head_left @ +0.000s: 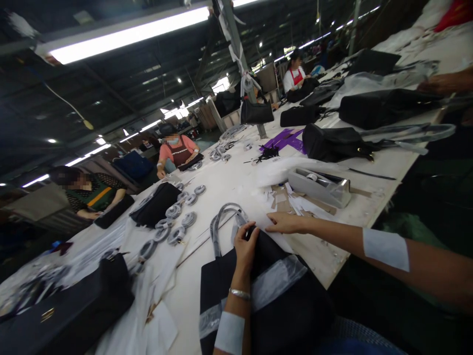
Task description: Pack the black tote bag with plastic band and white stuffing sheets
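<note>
A black handbag point(273, 291) lies in front of me on the white table point(225, 182), wrapped with a clear plastic band. Its grey wrapped handles point(221, 224) arch away from me. My left hand point(246, 246) rests on the bag's top edge, fingers curled and pinching near the handle base. My right hand point(286, 223) lies flat on the table just right of the bag, fingers stretched toward scraps of paper point(283, 199), holding nothing.
A grey tape dispenser point(321, 185) sits beyond my right hand. Several coiled strap rolls point(177, 217), black bags point(334, 143) and purple sheets point(284, 140) cover the table. Another black bag point(70, 310) lies at the near left. Other people sit along the far side.
</note>
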The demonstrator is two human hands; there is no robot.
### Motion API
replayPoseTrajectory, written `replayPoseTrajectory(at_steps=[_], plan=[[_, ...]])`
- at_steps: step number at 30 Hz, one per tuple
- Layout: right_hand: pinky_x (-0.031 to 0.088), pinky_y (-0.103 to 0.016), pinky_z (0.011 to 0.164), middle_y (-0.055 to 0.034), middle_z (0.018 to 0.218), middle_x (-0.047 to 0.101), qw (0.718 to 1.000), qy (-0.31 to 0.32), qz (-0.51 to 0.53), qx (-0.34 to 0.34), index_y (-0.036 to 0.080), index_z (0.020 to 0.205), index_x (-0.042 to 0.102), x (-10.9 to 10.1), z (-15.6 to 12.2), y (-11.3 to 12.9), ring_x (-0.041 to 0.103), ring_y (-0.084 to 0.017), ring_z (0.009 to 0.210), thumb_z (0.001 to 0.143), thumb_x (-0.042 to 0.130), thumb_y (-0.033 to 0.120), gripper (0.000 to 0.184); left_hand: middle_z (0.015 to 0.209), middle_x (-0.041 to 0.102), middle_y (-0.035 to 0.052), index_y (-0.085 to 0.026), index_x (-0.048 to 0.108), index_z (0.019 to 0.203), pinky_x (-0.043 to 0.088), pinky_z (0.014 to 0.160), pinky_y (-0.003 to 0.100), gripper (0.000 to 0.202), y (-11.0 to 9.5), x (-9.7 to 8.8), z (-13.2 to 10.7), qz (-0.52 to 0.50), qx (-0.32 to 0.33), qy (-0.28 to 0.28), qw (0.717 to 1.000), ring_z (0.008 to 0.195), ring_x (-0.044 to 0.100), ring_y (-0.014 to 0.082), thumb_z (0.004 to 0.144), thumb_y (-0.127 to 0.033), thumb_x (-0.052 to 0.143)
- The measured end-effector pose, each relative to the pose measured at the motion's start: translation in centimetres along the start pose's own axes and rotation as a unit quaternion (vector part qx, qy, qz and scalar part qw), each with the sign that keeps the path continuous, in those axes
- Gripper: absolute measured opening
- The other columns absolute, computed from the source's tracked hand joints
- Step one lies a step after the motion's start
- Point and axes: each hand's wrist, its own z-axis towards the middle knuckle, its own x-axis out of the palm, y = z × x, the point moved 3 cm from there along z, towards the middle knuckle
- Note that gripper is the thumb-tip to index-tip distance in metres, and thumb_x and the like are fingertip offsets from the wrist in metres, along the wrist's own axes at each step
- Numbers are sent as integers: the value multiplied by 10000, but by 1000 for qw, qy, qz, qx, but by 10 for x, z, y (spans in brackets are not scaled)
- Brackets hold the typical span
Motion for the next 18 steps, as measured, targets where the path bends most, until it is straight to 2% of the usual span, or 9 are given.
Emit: replayPoseTrajectory(at_steps=[3,6,9,12,15,18], plan=[[402,-217,489,-4,669,625,1000,9,-8,10,156,745,639,3,-11,-6,552,-150,618,669,789,321,236,1089,720,61,-210,739,1023,453,1009,365,256,0,0,1,2,2,-4,1000,1089,631,220,796,-327,731],[448,-238,545,-23,712,661,1000,-25,12,8,164,749,638,6,-16,-10,595,-181,687,691,767,393,269,1062,728,57,-213,744,1008,459,997,366,248,-4,0,1,0,5,-9,1000,1067,640,222,789,-329,735],[522,-286,691,-74,924,709,994,-95,49,-5,178,937,644,13,-13,-12,648,-217,875,845,592,495,334,1036,733,55,-214,745,997,470,982,369,240,-7,-1,1,-7,8,-14,1000,1031,654,222,795,-342,729],[529,-326,844,-109,1069,698,987,-146,63,-22,184,1090,609,24,-8,-14,642,-219,1024,947,378,513,427,1030,734,54,-217,745,994,473,975,371,234,-8,-2,1,-10,13,-15,1000,1026,657,224,796,-342,729],[537,-346,849,-100,1025,715,991,-126,38,-26,180,1055,630,31,-13,-19,658,-241,1004,903,436,596,483,1036,733,56,-219,747,998,473,972,372,234,-7,-3,1,-7,19,-17,1000,1031,653,226,795,-335,730],[550,-335,730,-72,861,732,998,-52,-25,-6,179,880,667,26,-23,-22,681,-256,854,774,622,613,448,1025,736,56,-221,752,992,475,960,373,232,-6,-3,1,-2,23,-15,1000,1021,654,226,783,-321,737]])
